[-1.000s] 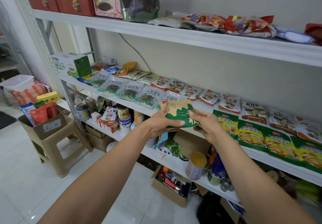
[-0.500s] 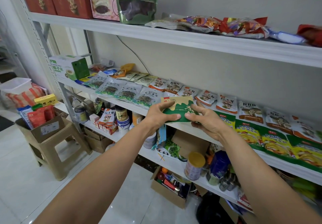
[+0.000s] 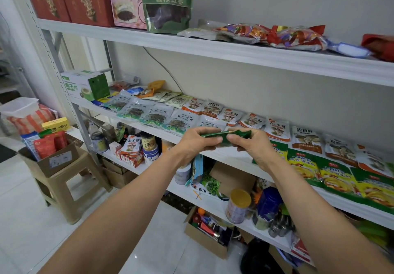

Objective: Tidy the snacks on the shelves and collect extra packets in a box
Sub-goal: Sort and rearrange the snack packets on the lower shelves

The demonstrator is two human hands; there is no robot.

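Both hands hold one green packet (image 3: 221, 134) between them: the left hand (image 3: 197, 143) pinches its left end, the right hand (image 3: 253, 148) pinches its right end. The packet lies almost flat, seen nearly from its edge, with its long axis going from hand to hand. A bare strip of the middle shelf (image 3: 234, 157) shows just below and behind the hands, between the grey-green packets (image 3: 155, 116) on the left-hand side and the yellow-green packets (image 3: 302, 165) on the right-hand side. The cardboard box (image 3: 53, 160) stands well apart, lower and far to the left, so the left hand is nearer to it
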